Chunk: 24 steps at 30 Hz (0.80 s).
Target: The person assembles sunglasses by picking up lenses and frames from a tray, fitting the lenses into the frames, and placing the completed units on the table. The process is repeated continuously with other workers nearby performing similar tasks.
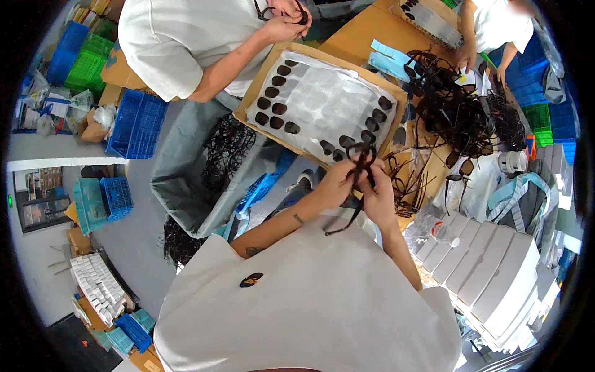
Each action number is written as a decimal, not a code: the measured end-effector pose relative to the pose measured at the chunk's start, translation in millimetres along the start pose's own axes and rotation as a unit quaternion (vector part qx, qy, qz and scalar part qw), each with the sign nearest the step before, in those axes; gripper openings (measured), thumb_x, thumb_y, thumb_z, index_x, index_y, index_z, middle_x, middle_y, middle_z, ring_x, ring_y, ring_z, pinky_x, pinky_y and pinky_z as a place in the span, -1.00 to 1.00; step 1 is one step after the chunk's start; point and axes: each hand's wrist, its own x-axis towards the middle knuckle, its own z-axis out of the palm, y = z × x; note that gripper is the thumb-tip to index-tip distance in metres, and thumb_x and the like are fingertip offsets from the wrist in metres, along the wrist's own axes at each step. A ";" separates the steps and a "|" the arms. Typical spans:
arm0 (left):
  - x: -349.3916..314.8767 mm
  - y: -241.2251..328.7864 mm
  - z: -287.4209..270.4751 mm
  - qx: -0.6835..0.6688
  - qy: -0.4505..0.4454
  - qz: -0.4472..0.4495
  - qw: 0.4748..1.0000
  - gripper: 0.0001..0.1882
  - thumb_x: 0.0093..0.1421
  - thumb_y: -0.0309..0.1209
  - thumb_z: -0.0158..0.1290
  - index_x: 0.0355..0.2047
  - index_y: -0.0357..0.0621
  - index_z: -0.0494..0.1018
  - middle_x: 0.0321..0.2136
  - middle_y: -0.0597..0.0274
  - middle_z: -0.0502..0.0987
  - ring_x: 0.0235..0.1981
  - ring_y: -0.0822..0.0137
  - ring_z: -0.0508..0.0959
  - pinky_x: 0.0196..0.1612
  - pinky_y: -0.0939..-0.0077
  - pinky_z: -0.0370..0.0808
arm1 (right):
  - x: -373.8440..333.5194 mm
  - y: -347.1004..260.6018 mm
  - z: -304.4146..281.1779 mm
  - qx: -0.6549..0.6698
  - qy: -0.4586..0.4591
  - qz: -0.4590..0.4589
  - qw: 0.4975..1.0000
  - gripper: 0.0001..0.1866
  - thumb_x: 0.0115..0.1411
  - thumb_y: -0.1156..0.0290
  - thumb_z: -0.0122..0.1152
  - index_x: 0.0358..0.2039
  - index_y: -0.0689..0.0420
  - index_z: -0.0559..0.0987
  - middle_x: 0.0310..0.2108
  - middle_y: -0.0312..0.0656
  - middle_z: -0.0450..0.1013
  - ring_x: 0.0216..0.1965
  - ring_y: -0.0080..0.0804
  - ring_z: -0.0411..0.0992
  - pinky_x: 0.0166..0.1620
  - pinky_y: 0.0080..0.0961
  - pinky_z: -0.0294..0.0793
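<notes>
In front of my chest, both hands are closed around a dark glasses frame (361, 166). My left hand (338, 181) grips it from the left, and my right hand (378, 197) pinches it from the right, with one temple arm hanging below. Whether lenses sit in the frame I cannot tell. Just beyond my hands is a cardboard tray (263, 80) lined with white paper, with dark lenses (379, 116) in rows along its left and right sides. To the right of my hands lie several loose dark frames (406, 186).
A heap of dark glasses (449, 105) covers the table's right part, beside a blue face mask (389, 61). Two people in white shirts work across from me. A grey bin (180, 167) of dark frames stands left. White boxes (489, 266) and a plastic bottle (441, 232) are on the right.
</notes>
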 end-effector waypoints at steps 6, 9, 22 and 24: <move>0.1 -12.9 5.3 0.243 0.060 0.176 0.952 -0.81 0.32 -0.52 -0.10 -0.10 -0.25 0.42 0.05 0.16 0.46 0.02 0.31 0.46 0.09 0.47 0.37 | -2.7 34.3 18.6 0.282 0.057 0.111 0.951 -0.66 0.15 0.74 -0.04 -0.07 0.23 0.50 -0.17 -0.21 0.51 -0.16 -0.46 0.46 -0.06 -0.53 0.45; 1.5 -18.0 -1.9 -0.011 0.110 0.039 0.993 -0.77 0.42 -0.38 -0.17 -0.10 -0.26 0.40 0.02 0.21 0.48 -0.08 0.41 0.46 0.03 0.51 0.39 | 0.6 37.1 21.1 0.420 0.026 0.250 0.872 -0.62 0.14 0.67 -0.01 -0.01 0.23 0.48 -0.08 -0.18 0.47 -0.05 -0.39 0.43 0.04 -0.44 0.41; -71.0 -2.2 -96.7 -0.444 0.282 0.065 0.848 -0.71 0.41 -0.16 -0.15 -0.17 -0.12 0.38 -0.14 0.00 0.53 -0.08 0.08 0.54 0.12 0.08 0.43 | 33.7 48.1 55.7 0.401 -0.093 0.232 0.881 -0.70 0.05 0.74 0.16 -0.15 0.31 0.56 -0.11 -0.11 0.51 -0.06 -0.31 0.50 0.03 -0.46 0.43; -95.0 0.7 -110.7 -0.411 0.312 0.053 0.855 -0.72 0.40 -0.14 -0.13 -0.19 -0.08 0.39 -0.14 0.08 0.54 -0.09 0.12 0.54 0.07 0.14 0.45 | 50.6 50.6 58.3 0.457 -0.101 0.242 0.850 -0.60 -0.06 0.79 0.19 -0.13 0.33 0.55 -0.10 -0.07 0.50 -0.01 -0.25 0.49 0.04 -0.49 0.45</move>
